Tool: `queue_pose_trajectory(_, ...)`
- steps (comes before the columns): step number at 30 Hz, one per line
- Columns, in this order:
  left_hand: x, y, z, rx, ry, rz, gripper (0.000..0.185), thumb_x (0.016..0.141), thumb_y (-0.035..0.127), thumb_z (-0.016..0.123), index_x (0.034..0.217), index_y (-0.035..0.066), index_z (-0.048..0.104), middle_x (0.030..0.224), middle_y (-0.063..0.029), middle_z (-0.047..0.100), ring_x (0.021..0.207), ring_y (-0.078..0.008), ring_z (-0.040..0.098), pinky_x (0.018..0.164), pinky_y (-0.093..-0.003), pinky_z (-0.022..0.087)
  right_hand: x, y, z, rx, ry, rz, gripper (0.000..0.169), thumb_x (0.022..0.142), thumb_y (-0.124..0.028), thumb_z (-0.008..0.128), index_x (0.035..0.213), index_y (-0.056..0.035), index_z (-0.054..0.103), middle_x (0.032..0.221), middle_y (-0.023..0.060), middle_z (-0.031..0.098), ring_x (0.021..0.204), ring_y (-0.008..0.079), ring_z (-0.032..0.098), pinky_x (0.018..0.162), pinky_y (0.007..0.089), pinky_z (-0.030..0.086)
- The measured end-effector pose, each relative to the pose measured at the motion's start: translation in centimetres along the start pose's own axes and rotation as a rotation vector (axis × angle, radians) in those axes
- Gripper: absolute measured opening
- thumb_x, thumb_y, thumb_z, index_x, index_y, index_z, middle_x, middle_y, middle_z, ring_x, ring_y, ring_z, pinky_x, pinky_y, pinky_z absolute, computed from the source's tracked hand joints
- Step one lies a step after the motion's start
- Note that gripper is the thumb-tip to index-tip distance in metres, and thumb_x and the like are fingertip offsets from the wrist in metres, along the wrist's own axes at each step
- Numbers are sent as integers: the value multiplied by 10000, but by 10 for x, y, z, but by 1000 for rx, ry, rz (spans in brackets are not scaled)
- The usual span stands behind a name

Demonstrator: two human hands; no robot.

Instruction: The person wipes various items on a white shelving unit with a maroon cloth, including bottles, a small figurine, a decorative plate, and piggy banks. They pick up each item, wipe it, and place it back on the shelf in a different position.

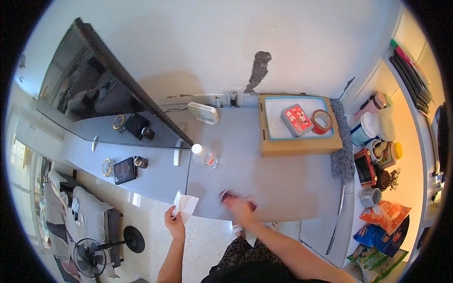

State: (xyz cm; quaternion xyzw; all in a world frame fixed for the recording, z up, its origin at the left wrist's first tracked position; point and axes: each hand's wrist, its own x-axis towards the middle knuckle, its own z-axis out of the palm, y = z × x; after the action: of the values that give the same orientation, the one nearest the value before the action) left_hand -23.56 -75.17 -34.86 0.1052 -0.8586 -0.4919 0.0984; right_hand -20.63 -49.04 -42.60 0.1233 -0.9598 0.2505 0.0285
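My left hand point(175, 223) pinches a folded piece of white paper or tissue point(187, 204) just past the front edge of a grey cabinet top point(226, 173). Low over that surface, near its front edge, my right hand point(242, 213) grips a dark red object point(226, 195). Motion blurs this object, so its kind is unclear, and my fingers cover part of it. Beyond the two hands stands a clear plastic bottle point(208, 160) with a white cap.
A television point(102, 85) stands at left, with a tablet point(125, 171) before it. By the wall are a white router point(203, 113) and a cardboard box point(300, 148) carrying a tape roll point(322, 122). A grey duster point(342, 141) and shelf goods point(385, 215) line the right.
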Motion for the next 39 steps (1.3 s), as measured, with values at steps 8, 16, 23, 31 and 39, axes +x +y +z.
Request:
queue_pose_trajectory(8, 10, -20, -40, -59, 40, -48, 308, 748, -55, 589, 1039, 44, 586, 939, -40, 530, 768, -121, 492, 603, -241, 447, 38, 5, -69, 861, 270, 392, 178, 790, -101, 521, 924, -16, 602, 869, 137, 606, 782, 250, 564, 751, 333, 436)
queue_pose_trajectory(16, 0, 7, -21, -25, -120, 33, 303, 747, -21, 616, 1027, 91, 593, 950, -50, 571, 782, -153, 548, 601, -266, 448, 2, -24, 19, 550, 106, 123, 332, 730, 24, 528, 1042, -61, 605, 1083, 121, 595, 1001, 311, 545, 880, 383, 428)
queue_pose_trajectory(23, -1, 46, 28, -80, -331, 162, 311, 736, -17, 626, 1029, 84, 601, 871, -69, 556, 695, -161, 536, 576, -262, 434, -46, -18, -23, 923, 253, 384, 416, 740, 95, 460, 1114, -49, 573, 1116, 105, 575, 1039, 252, 544, 950, 342, 404)
queue_pose_trajectory(31, -23, 70, 151, -57, -586, 209, 317, 746, 17, 609, 1060, 54, 582, 890, -131, 554, 701, -231, 542, 629, -326, 448, -119, 94, -110, 672, 859, 897, 366, 787, 90, 500, 1131, -22, 551, 1078, 82, 561, 964, 185, 547, 859, 290, 436)
queue_pose_trajectory(39, -46, 79, 281, -63, -722, 337, 467, 740, 25, 620, 1191, 45, 504, 1037, -147, 537, 816, -282, 550, 750, -356, 468, -143, 112, -154, 858, 912, 849, 377, 787, 48, 509, 1162, 12, 521, 1113, 95, 554, 1039, 184, 520, 921, 290, 390)
